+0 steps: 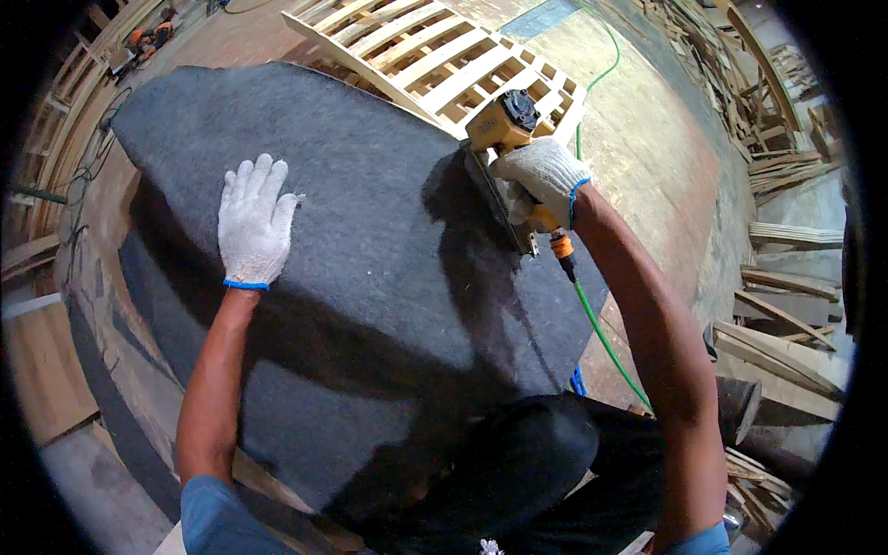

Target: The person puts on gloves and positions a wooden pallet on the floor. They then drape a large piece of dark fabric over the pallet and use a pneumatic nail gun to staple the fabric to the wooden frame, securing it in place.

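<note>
A dark grey felt-like fabric (370, 213) is spread over a large piece in front of me, its near part hanging down in shadow. My left hand (254, 222), in a white knit glove with a blue cuff, lies flat on the left part of it, fingers stretched. Gloved the same way, my right hand (546, 176) is wrapped round the handle of a yellow and black pneumatic staple gun (499, 125). The gun is over the fabric's right edge; whether its nose touches the fabric is hidden. A green air hose (606, 338) runs from the orange fitting at its handle.
A slatted wooden frame (444, 55) lies beyond the fabric. Stacked wood strips (786, 176) line the right side. An orange tool (153, 37) lies at the far left, near loose cables (92, 166). My bent knee (546, 435) is close to the fabric's near edge.
</note>
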Motion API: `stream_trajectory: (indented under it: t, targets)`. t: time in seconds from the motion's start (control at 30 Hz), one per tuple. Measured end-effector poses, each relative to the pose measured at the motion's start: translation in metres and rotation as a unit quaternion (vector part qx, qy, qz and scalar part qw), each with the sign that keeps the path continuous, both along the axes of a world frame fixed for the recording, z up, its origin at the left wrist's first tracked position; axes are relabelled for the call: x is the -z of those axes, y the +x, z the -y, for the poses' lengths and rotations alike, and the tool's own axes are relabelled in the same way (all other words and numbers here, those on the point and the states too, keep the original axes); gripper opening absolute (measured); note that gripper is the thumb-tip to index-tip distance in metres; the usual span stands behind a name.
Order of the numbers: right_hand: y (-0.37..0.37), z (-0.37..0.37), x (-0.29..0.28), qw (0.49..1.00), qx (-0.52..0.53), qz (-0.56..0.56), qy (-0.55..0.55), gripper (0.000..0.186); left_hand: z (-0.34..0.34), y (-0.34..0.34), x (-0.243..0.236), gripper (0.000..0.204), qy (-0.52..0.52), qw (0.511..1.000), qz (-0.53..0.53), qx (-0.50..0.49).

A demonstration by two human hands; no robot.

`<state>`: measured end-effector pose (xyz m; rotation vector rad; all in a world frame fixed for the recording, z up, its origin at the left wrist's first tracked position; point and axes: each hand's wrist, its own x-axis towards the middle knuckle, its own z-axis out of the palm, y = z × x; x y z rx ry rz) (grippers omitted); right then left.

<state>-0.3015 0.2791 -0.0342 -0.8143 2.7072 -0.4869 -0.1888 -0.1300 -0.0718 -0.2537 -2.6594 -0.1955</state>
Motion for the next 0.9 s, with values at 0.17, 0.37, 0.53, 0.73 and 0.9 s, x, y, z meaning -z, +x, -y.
stream_trajectory:
  t: [0.17, 0.37, 0.53, 0.73, 0.9]
  targets:
    - [0.015, -0.002, -0.013, 0.96, 0.169, 0.092, -0.205, 0.019, 0.004, 0.0, 0.004, 0.041, -0.009, 1.0, -0.018, 0.005]
    - [0.047, -0.014, -0.031, 0.934, 0.238, 0.19, -0.189, 0.023, 0.004, -0.001, 0.005, 0.04, 0.002, 1.0, -0.015, 0.009]
    - [0.067, 0.027, -0.061, 0.95, 0.197, 0.191, -0.151, 0.022, 0.008, 0.005, 0.004, 0.038, 0.015, 1.0, -0.015, 0.007]
    - [0.061, 0.047, -0.046, 0.978, 0.116, 0.155, -0.083, 0.017, 0.002, 0.0, 0.006, 0.037, 0.021, 1.0, -0.011, 0.002]
    - [0.076, 0.063, -0.053, 0.98, 0.1, 0.141, -0.096, 0.015, 0.011, 0.004, 0.008, 0.036, 0.034, 0.999, -0.018, 0.004]
